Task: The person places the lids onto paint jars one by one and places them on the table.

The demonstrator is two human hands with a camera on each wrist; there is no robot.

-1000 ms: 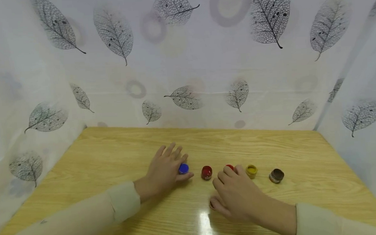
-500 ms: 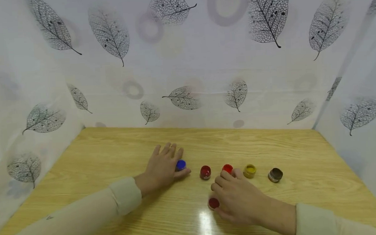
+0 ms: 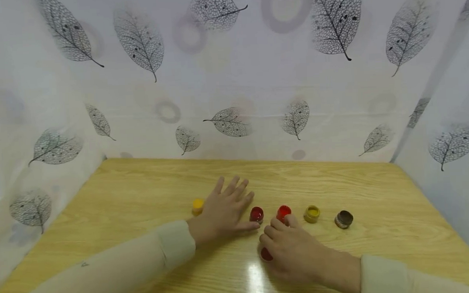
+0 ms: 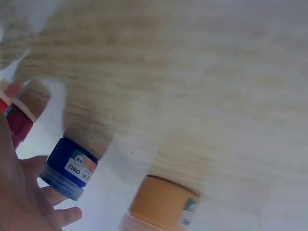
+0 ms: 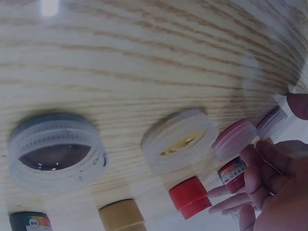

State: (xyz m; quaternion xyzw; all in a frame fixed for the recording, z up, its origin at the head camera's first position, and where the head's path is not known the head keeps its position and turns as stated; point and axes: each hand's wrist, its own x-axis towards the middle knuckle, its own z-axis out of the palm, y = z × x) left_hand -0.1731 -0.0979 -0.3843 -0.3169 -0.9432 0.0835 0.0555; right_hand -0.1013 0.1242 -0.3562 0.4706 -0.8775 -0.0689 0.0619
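Observation:
My left hand (image 3: 225, 212) lies over the table with its fingers spread, the thumb close to a dark red paint jar (image 3: 256, 214). In the left wrist view a blue paint jar (image 4: 72, 166) stands right by the fingers; the hand hides it from the head view. Behind the left wrist stands an orange-yellow jar (image 3: 198, 206). My right hand (image 3: 292, 251), fingers loosely bent, is just in front of a bright red jar (image 3: 283, 212). Its thumb and index finger lie on either side of a dark red lid (image 3: 266, 253); the head view hides the thumb.
To the right stand a mustard-yellow jar (image 3: 311, 214) and a dark brown jar (image 3: 344, 219). In the right wrist view, a brown-stained lid (image 5: 57, 149), a yellow-stained lid (image 5: 180, 139) and a pink lid (image 5: 235, 139) lie in a row. A leaf-print curtain surrounds the wooden table (image 3: 149, 181).
My left hand has moved right, from beside the blue jar to the dark red one, uncovering the orange-yellow jar and covering the blue one. The right hand has shifted slightly left, fingers over the lid's edge.

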